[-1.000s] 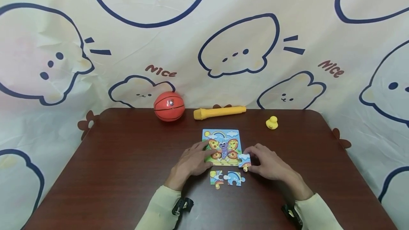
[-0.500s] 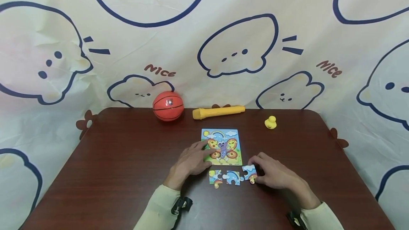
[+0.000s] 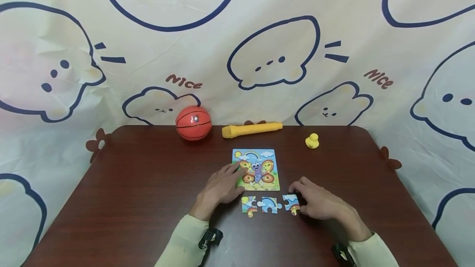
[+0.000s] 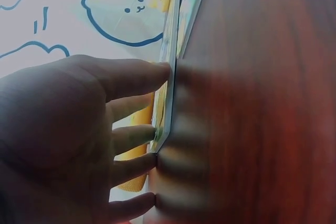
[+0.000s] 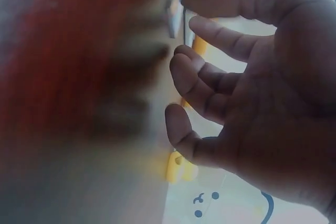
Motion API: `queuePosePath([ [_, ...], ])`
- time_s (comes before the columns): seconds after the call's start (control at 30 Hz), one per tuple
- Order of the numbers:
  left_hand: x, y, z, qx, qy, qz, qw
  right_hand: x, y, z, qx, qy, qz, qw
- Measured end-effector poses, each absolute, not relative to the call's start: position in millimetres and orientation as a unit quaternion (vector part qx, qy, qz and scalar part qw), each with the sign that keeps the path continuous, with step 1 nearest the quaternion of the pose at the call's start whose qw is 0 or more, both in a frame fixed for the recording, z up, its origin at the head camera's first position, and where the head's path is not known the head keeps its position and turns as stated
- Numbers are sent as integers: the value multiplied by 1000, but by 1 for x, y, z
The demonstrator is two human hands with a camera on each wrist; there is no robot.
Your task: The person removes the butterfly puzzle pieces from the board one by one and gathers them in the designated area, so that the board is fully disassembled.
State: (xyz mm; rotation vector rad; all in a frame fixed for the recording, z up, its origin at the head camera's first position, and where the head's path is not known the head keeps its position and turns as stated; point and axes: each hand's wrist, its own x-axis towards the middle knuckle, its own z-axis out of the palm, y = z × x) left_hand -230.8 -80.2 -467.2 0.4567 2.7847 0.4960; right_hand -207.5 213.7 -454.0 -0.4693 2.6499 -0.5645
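My left hand [image 3: 222,185] rests with fingers extended on the left edge of a butterfly puzzle board [image 3: 272,174]. In the left wrist view, its thumb and fingertips meet the board's edge [image 4: 170,111]. Below the board lie a left puzzle piece [image 3: 248,203], a middle puzzle piece [image 3: 269,204] and a right puzzle piece [image 3: 290,202], in a row with small gaps. My right hand [image 3: 320,200] is beside the right piece, thumb and forefinger apart at its side. The right wrist view shows loosely bent fingers; whether they touch the piece I cannot tell.
Along the far table edge are a red toy basketball [image 3: 193,123] and a yellow toy microphone [image 3: 252,129]. A yellow rubber duck [image 3: 312,141] stands at the back right. A cartoon-printed cloth [image 3: 208,61] hangs behind the brown table [image 3: 130,201].
My right hand has brought the right piece from the board's lower right corner down to the table, straightened it and loosened its pinch. The left hand has stayed at the board.
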Motion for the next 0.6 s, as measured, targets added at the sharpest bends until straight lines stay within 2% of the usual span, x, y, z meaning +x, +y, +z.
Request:
queuePosePath([
  [0.27, -234, -82, -470, 133, 959, 212, 134, -225, 200, -452, -177, 943, -246, 135],
  [0.6, -240, -90, -467, 87, 965, 219, 119, -245, 186, -464, -187, 941, -258, 110],
])
